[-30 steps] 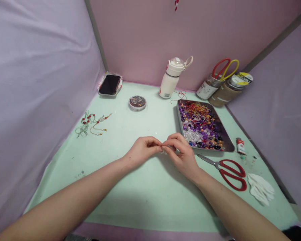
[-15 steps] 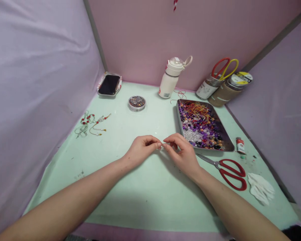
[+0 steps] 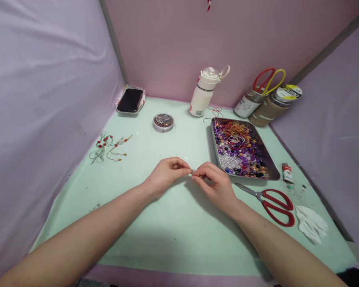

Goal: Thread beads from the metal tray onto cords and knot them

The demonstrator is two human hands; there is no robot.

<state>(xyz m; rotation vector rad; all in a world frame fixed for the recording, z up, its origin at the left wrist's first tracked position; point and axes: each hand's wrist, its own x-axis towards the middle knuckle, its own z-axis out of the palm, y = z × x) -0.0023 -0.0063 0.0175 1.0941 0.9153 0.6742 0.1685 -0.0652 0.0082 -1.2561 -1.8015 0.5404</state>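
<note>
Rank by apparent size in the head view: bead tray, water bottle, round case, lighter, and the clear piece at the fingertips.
Largest to smallest:
1. bead tray
2. water bottle
3. round case
4. lighter
5. clear piece, partly hidden, so ranked by its visible part

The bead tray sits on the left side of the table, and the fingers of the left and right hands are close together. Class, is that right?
Not quite: the bead tray sits on the right side of the table, as the head view shows. The fingers of the left hand and right hand are close together.
</note>
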